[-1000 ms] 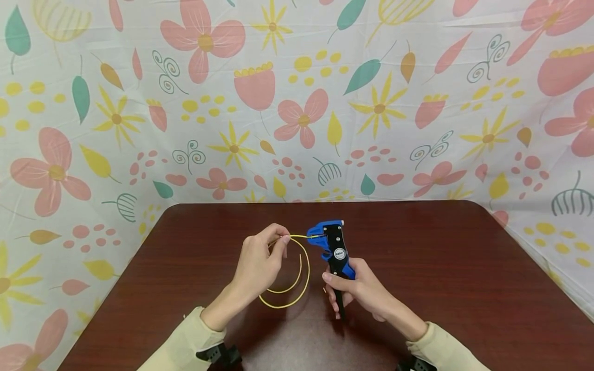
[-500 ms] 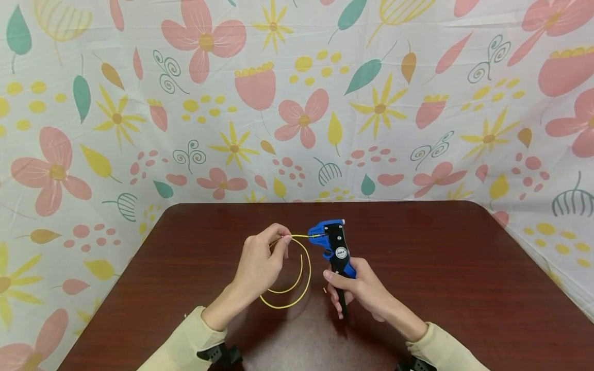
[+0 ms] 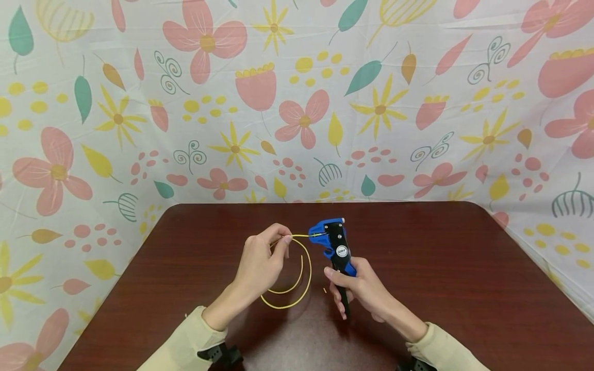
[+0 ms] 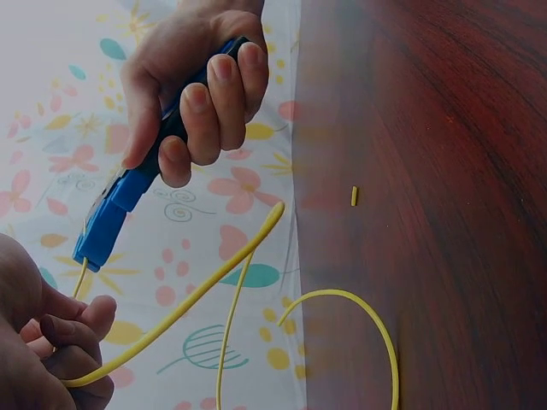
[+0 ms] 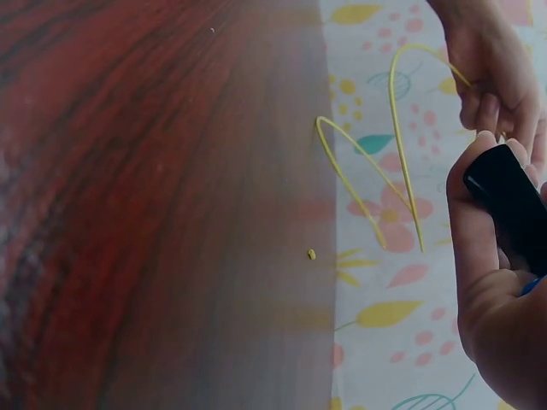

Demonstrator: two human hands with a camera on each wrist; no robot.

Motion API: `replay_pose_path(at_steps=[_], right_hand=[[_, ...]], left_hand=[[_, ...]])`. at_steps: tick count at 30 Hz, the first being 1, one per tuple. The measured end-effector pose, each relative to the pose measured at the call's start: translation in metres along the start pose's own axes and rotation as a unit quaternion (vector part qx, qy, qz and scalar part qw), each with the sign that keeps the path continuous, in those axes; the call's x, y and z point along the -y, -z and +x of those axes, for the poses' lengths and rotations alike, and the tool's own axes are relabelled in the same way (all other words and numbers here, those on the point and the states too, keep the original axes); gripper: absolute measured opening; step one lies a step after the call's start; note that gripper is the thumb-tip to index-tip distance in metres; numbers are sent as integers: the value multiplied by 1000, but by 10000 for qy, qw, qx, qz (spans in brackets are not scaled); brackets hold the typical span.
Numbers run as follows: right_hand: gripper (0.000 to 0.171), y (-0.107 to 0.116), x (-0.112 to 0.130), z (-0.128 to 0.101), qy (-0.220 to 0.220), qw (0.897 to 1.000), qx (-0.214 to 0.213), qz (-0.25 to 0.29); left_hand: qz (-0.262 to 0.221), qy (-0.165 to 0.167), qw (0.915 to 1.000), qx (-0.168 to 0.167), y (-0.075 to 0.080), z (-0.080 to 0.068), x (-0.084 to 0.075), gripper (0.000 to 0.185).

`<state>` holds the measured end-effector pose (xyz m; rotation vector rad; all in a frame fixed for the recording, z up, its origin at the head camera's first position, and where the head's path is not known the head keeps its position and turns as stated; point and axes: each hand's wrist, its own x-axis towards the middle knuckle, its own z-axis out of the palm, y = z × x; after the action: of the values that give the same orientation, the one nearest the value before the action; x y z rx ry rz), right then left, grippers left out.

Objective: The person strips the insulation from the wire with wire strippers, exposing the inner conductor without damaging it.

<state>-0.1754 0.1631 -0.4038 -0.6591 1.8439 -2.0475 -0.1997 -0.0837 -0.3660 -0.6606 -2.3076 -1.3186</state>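
- Here, at a dark red-brown wooden table (image 3: 417, 268), a person works a yellow wire (image 3: 297, 296) with a blue-and-black wire stripper (image 3: 335, 246).
- The left hand (image 3: 260, 265) pinches the wire between thumb and curled fingertips, just short of the tool's head, and holds the wire's end level in the stripper's blue head.
- The right hand (image 3: 359, 288) wraps its fingers round the black handles; from these views I cannot tell how far they are squeezed.
- The rest of the wire hangs below the left hand in a loose loop, with its free end curling inside the loop above the tabletop.
- By my reading, the step in hand is stripping the wire's end: the tip is seated, and the next move calls for a firm squeeze of the handles while the left hand keeps the wire steady and straight.
- 1 tiny yellow scrap (image 3: 324, 290), apparently a bit of insulation, lies on the table just left of the right hand.
- The wire looks thin, smooth and springy; the stripper's head is chunky moulded plastic with a round white label on its black body.
- The tabletop is glossy, with visible grain and rounded corners.
- A floral cloth (image 3: 139, 103) in pink, yellow and teal hangs behind the table.
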Motion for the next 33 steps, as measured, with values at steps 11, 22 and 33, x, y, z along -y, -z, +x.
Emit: replay_pose_path(at_steps=[11,22,33], right_hand=[[38,-3,2,-1,-150,9998,-129,-15],[40,-4,3,-2,-195,9997,-136,13],[37,-4,2,-2,-173,9988,-436,-115]], left_hand=[[-14,2,10000,-29,0,0,-1,14],[32,-38,10000,-53,-1,-1,0,14],[19,-22,10000,-25,-2,-1,1,14]])
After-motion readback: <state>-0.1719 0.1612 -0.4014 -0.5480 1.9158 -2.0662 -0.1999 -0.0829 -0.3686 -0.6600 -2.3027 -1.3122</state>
